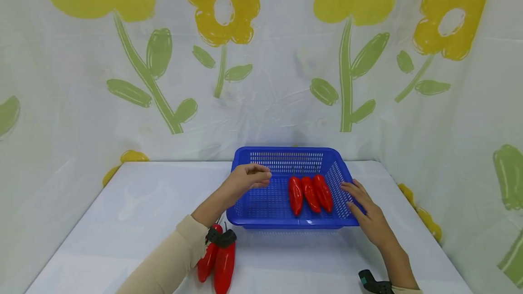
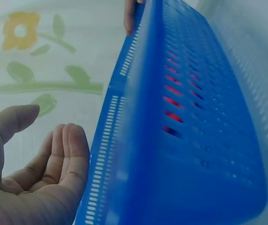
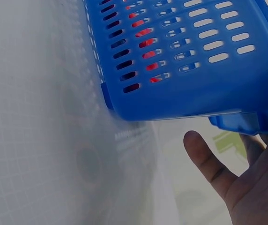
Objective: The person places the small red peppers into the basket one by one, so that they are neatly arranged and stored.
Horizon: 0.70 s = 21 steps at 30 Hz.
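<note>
White tabletop (image 1: 143,194): left hand (image 1: 247,178), fingers together; right hand (image 1: 365,212), fingers spread, perhaps touching, should steady the blue slotted plastic basket (image 1: 286,149)

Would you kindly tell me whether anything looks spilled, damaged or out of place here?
Nothing stands out: three red peppers lie side by side in the upright blue basket, and other red peppers lie on the table.

A wristband (image 1: 224,238) partly hides 2 peppers (image 1: 224,264); the head view crops the tabletop (image 1: 130,208); the left-wrist view blurs the basket (image 2: 143,122).
</note>
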Each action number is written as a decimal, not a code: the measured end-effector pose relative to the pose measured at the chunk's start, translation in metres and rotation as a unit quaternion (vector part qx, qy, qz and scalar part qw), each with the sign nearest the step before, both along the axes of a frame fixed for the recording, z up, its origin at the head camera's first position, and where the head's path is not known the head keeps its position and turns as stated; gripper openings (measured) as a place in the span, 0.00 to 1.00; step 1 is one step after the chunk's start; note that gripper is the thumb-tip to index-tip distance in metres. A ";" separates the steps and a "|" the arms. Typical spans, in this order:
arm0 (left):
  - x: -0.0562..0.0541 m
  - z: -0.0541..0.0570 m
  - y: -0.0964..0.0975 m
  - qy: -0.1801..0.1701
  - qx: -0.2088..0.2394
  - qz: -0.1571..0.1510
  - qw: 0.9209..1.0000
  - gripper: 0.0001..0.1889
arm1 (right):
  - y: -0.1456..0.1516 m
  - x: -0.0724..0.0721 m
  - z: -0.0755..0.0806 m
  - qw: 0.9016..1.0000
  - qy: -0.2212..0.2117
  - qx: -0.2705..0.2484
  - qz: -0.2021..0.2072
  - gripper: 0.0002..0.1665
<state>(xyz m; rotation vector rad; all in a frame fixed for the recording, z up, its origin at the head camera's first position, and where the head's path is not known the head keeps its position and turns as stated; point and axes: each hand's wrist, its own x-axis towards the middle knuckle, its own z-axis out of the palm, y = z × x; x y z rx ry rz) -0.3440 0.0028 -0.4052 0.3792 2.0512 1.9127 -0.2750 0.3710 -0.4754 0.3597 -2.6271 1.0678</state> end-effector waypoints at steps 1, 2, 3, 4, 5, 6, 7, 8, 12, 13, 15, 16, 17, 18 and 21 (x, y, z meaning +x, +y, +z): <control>0.002 -0.002 -0.002 0.000 0.002 0.003 1.000 0.18 | 0.000 0.000 0.000 1.000 0.001 0.000 0.000 0.28; 0.003 -0.004 -0.004 -0.001 0.004 0.006 1.000 0.18 | 0.000 0.000 0.000 1.000 0.001 0.000 0.000 0.28; 0.005 -0.006 -0.006 -0.002 0.006 0.009 1.000 0.18 | 0.000 0.000 0.000 1.000 0.000 0.000 -0.001 0.28; 0.006 -0.007 -0.008 -0.003 0.013 0.012 1.000 0.18 | -0.001 0.001 0.001 1.000 0.000 0.000 -0.001 0.28; 0.008 -0.009 -0.010 -0.004 0.021 0.015 1.000 0.19 | -0.001 0.001 0.001 1.000 -0.001 0.000 -0.002 0.28; 0.009 -0.009 -0.012 -0.004 0.029 0.018 0.999 0.19 | -0.001 0.001 0.001 1.000 -0.002 -0.001 -0.002 0.28; 0.011 -0.011 -0.014 -0.007 0.039 0.022 0.999 0.19 | -0.002 0.001 0.001 1.000 -0.004 -0.002 -0.003 0.28; 0.013 -0.011 -0.016 -0.007 0.048 0.025 0.999 0.20 | -0.002 0.002 0.002 1.000 -0.005 -0.003 -0.003 0.28; 0.019 -0.011 -0.025 -0.011 0.078 0.035 0.996 0.21 | -0.002 0.002 0.002 1.000 -0.004 -0.006 -0.002 0.28; 0.021 -0.012 -0.028 -0.014 0.083 0.038 0.996 0.22 | -0.002 0.002 0.002 1.000 -0.003 -0.006 -0.002 0.28; 0.025 -0.012 -0.035 -0.015 0.092 0.044 0.995 0.23 | -0.002 0.002 0.001 1.000 0.001 -0.005 -0.002 0.28; 0.028 -0.013 -0.040 -0.017 0.105 0.049 0.993 0.23 | -0.002 0.001 0.001 1.000 0.003 -0.005 -0.001 0.28; 0.031 -0.014 -0.045 -0.018 0.117 0.059 0.991 0.23 | -0.002 0.001 0.001 1.000 0.004 -0.005 0.000 0.28; 0.033 -0.015 -0.050 -0.016 0.128 0.068 0.989 0.23 | -0.001 0.001 0.001 1.000 0.004 -0.005 0.001 0.28; 0.043 -0.018 -0.066 -0.011 0.174 0.101 0.979 0.22 | -0.001 0.001 0.001 1.000 0.001 -0.009 0.005 0.28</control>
